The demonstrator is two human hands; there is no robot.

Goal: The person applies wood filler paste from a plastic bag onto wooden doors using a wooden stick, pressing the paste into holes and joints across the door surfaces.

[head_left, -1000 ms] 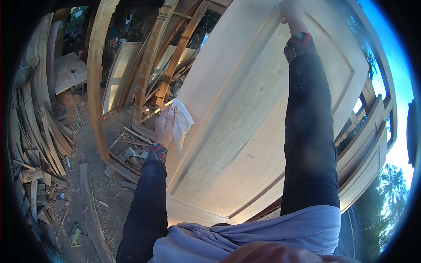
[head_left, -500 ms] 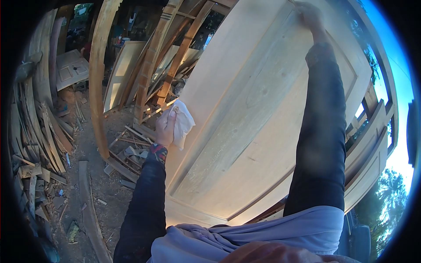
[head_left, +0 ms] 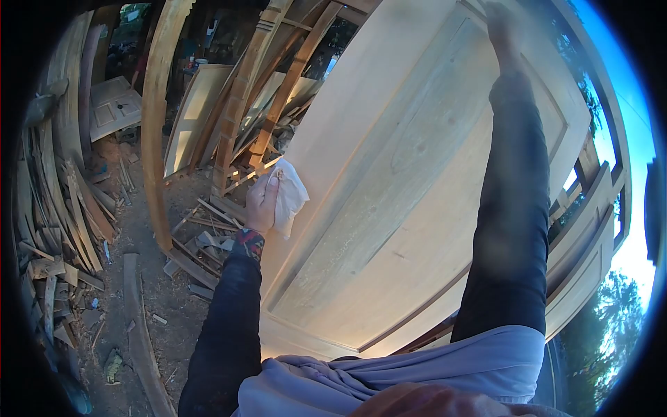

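My left hand (head_left: 261, 203) is closed around a crumpled white bag (head_left: 290, 198), which looks like thin plastic. A small brownish patch shows at its gathered top, beside my thumb. The bag hangs over the left edge of a large pale wooden panelled door (head_left: 389, 201). High on that door, my right hand (head_left: 501, 28) is stretched out near the top of a recessed panel. Blur and haze hide its fingers, so I cannot make out whether it holds anything. Grey-green grain and a few dark marks show on the door's long panel.
Wooden posts (head_left: 154, 125) stand at the left. Scrap boards (head_left: 62, 208) are piled along the far left, and a long plank (head_left: 142, 340) lies on the dirt ground. More panelled doors (head_left: 114, 108) lean at the back. Further panels (head_left: 580, 236) are stacked at the right.
My right hand has shifted a little to the right along the top of the door. My left hand stays in nearly the same place with the bag.
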